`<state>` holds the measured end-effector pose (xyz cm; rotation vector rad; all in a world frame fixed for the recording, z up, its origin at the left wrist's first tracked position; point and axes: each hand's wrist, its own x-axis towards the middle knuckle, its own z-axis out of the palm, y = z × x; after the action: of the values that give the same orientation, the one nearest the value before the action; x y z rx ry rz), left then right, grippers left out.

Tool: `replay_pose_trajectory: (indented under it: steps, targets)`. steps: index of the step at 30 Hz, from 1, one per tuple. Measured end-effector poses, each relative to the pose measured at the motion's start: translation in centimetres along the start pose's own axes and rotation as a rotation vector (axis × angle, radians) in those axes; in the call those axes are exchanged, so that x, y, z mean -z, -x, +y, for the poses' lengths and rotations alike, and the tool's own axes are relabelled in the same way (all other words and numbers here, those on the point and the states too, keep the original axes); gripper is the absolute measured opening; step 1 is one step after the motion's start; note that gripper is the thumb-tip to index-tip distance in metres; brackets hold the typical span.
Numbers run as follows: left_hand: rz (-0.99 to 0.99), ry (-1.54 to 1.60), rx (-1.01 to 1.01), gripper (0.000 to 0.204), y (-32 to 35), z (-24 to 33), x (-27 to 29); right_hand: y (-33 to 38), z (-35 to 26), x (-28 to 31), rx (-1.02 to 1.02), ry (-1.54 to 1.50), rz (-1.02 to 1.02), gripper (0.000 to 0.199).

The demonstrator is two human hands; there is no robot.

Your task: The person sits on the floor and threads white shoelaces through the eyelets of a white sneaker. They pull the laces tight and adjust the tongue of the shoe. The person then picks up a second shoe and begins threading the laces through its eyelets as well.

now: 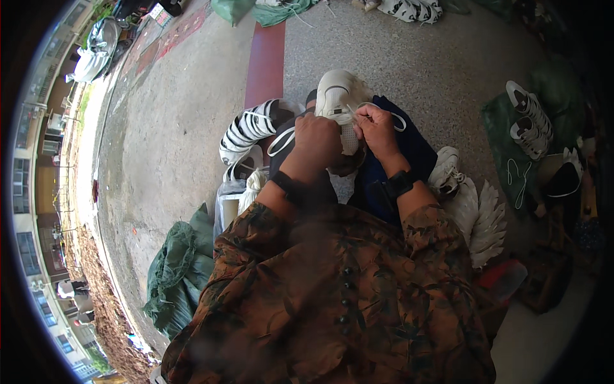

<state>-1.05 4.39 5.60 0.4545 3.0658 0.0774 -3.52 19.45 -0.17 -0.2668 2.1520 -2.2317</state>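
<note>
Step in hand looks like lacing: you've got the white shoe (336, 89) between both grips, just beyond them, toe pointing away, over your lap. Your right grip (379, 131) pinches the white lace (401, 121) with thumb and fingertips at the shoe's right side. Your left grip (318, 142) is curled over the shoe's left side, back of the hand up; can't tell what its fingertips have.

Next move, my read: steady the shoe with the left, draw the lace through with the right, keep tension even.

Around: a lace loop (280, 144) hangs just left of your left grip, could snag on your wrist. Black-and-white striped shoes (246, 131) sit beyond that, left. Green sack (176, 275) is farther left and nearer you. Right of your right grip, nearer you: white shoes (444, 169) and a fan of white pieces (483, 217). Well right: green sheet (495, 121) with more shoes (532, 121). Main obstruction: your left grip covers part of the lacing.
</note>
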Motion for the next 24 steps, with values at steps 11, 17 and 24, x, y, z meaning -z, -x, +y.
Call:
replay_pose_trajectory:
  steps: [11, 17, 24]
  targets:
    - [0.296, 0.399, -0.333, 0.009, -0.4, -2.7, -2.2, 0.1, -0.7, -0.2, -0.07, -0.078, 0.013, 0.012]
    - [-0.047, -0.089, -0.042, 0.016, -1.4, 0.3, 0.3, -0.2, -0.4, 0.4, 0.089, 0.055, 0.063, 0.009]
    - [0.021, 0.104, -0.133, 0.011, -1.1, -2.1, -3.1, -0.1, -0.5, 0.3, 0.043, 0.096, 0.051, 0.011]
